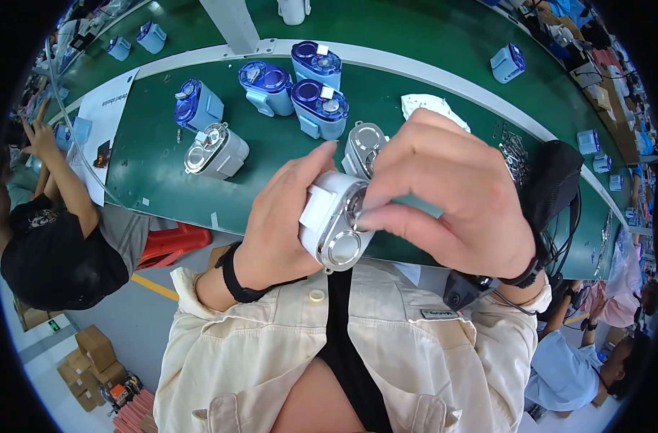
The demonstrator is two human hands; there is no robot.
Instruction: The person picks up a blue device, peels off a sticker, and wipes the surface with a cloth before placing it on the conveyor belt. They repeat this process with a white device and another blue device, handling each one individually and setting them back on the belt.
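My left hand [280, 220] is wrapped round a small white oval container [316, 234] with a shiny silver top, tilted toward me in front of my chest. My right hand [455, 184] bends over that top, thumb and forefinger pinched at its far round recess. What the pinch holds, if anything, is hidden by the fingers. Just beyond stands a second white container [363, 148] with a silver top, partly behind my right hand. Another white container [217, 153] with a silver top stands on the green table to the left.
Several blue containers, among them one blue container [320, 108], stand beyond my hands. White crumpled paper [433, 108] and a heap of small metal parts [514, 155] lie to the right, near a black bag-like object [556, 184]. A white rail [386, 59] crosses behind. At left sits a co-worker [62, 245].
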